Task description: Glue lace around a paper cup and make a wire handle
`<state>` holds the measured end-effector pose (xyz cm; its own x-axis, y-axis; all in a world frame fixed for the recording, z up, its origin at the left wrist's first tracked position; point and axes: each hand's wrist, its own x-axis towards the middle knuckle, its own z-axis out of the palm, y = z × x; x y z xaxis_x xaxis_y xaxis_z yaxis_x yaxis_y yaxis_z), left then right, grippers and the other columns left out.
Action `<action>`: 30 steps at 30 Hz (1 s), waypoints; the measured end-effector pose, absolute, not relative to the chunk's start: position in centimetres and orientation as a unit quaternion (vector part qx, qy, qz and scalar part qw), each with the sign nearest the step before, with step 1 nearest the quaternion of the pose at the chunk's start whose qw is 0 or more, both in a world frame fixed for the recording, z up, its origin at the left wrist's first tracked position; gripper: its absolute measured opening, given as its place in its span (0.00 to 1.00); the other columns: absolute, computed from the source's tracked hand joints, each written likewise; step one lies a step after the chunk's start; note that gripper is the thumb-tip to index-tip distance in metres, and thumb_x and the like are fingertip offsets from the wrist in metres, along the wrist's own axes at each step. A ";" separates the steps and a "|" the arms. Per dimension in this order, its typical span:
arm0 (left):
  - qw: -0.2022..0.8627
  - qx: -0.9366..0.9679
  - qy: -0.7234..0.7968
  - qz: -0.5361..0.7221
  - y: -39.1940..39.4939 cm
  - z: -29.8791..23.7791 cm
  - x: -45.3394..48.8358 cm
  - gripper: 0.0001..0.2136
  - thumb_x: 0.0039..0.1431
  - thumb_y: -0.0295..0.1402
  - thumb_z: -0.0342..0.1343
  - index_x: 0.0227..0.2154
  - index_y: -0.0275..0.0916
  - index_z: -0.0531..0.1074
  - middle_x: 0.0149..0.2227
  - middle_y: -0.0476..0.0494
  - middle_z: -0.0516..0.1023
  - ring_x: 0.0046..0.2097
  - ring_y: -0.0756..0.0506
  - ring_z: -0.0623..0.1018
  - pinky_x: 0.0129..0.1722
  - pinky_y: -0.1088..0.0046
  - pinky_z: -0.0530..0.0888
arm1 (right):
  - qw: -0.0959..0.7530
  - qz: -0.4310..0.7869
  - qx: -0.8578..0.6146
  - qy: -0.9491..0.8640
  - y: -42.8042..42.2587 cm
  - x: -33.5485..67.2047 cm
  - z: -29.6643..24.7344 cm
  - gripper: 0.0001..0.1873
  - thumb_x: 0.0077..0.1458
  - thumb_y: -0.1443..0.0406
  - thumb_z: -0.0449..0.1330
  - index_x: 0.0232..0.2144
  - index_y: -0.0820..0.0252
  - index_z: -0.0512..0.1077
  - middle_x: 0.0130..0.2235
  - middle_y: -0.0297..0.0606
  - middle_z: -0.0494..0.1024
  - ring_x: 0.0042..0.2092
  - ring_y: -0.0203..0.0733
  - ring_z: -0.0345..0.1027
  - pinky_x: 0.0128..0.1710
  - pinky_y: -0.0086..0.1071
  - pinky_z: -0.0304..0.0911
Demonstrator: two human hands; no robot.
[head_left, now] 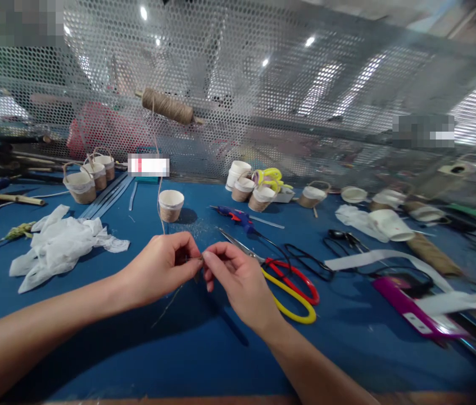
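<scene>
My left hand (168, 264) and my right hand (238, 278) meet fingertip to fingertip above the blue table. Both are closed in a pinch on thin twine; a loose end trails below the left fingers. A strand of twine (159, 163) runs down from the brown spool (168, 106) on the mesh to behind my left hand. Just beyond the hands stands a small white cup (171, 206) with a brown wrap. Scissors (292, 295) with one red and one yellow handle lie beside my right hand. What the fingertips grip is mostly covered.
A blue glue gun (235, 216) lies beyond the scissors, its black cord looping right. Crumpled white fabric (63, 244) is at left. Cups with twine handles (81, 187) stand at the back. A purple power strip (417, 309) lies at right. Perforated metal mesh (229, 73) closes off the back.
</scene>
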<state>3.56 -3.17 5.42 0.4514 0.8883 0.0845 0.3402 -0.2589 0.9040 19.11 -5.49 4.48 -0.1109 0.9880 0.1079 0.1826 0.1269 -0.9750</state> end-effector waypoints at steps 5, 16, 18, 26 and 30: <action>0.410 0.746 0.428 0.303 -3.2 5.5 3.7 0.06 0.51 0.33 0.50 0.23 0.36 0.65 0.18 0.54 0.65 0.21 0.54 0.61 0.20 0.79 0.58 | 0.461 0.396 -0.503 -0.614 -5.6 18.9 4.3 0.11 0.52 0.58 0.55 0.26 0.60 0.66 0.19 0.29 0.67 0.20 0.30 0.61 0.23 0.26 0.61; 0.592 0.648 0.385 0.286 -2.3 6.3 3.3 0.12 0.54 0.39 0.49 0.25 0.35 0.64 0.21 0.53 0.68 0.18 0.57 0.63 0.18 0.79 0.60 | 0.500 0.389 -0.488 -0.601 -5.3 19.5 4.2 0.10 0.52 0.59 0.56 0.27 0.61 0.66 0.19 0.28 0.67 0.20 0.29 0.61 0.22 0.25 0.61; 0.654 0.612 0.363 0.258 -2.1 6.3 3.1 0.13 0.55 0.40 0.49 0.25 0.34 0.64 0.25 0.50 0.71 0.17 0.58 0.62 0.17 0.79 0.59 | 0.501 0.389 -0.481 -0.606 -5.4 19.4 4.3 0.10 0.52 0.59 0.56 0.27 0.60 0.66 0.19 0.29 0.68 0.20 0.30 0.62 0.22 0.26 0.62; 0.698 0.601 0.319 0.223 -1.9 5.6 2.9 0.10 0.53 0.36 0.54 0.24 0.33 0.67 0.24 0.51 0.70 0.18 0.59 0.60 0.17 0.80 0.56 | 0.493 0.383 -0.458 -0.633 -5.4 19.2 4.2 0.10 0.53 0.60 0.55 0.26 0.60 0.66 0.20 0.29 0.68 0.21 0.29 0.61 0.22 0.25 0.62; 0.639 0.648 0.344 0.232 -2.2 5.8 3.3 0.09 0.53 0.35 0.52 0.24 0.34 0.66 0.23 0.53 0.69 0.17 0.59 0.60 0.18 0.80 0.56 | 0.489 0.371 -0.473 -0.632 -5.4 19.3 4.1 0.09 0.53 0.60 0.55 0.26 0.60 0.66 0.20 0.28 0.67 0.20 0.29 0.61 0.22 0.25 0.61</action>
